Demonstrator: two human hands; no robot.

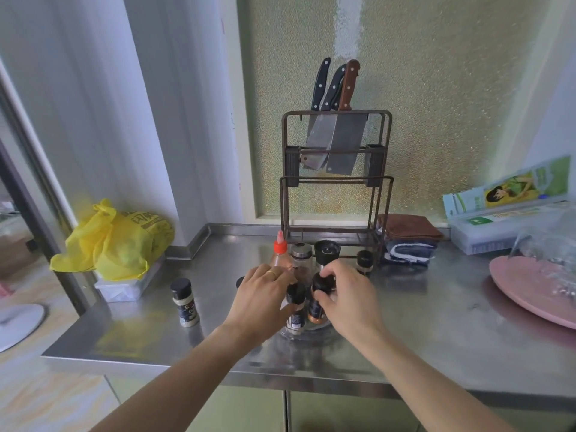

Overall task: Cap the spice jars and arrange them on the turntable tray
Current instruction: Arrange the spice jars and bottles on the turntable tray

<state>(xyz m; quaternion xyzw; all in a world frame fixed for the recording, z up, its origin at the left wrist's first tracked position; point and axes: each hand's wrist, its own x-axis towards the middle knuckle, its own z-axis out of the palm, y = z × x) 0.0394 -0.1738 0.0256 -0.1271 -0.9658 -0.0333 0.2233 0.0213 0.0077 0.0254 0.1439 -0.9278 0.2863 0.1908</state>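
Both your forearms reach in from the near edge over the brushed stainless steel counter, which is smooth and reflective. Your left hand, a thin gold ring on one finger, wraps around a dark-labelled spice jar with a black cap, its fingers curled round the jar's far side. Your right hand pinches the round black cap of an orange-filled jar between thumb and fingertips; whether the cap is seated you cannot tell. Both jars stand upright, touching or nearly so, on the clear round turntable tray, whose glassy rim shows just below them. Well to the left, a lone pale-filled jar with a black cap stands on the bare steel. Just behind your hands stand a squeeze bottle with a red conical nozzle, a glass shaker with a metal collar, a black cylindrical grinder and a small dark jar. Behind them rises a brown wire rack holding broad steel cleavers with riveted handles. A crinkled yellow plastic bag sits far left, folded cloths beside the rack, and a smooth pink plate at the right.
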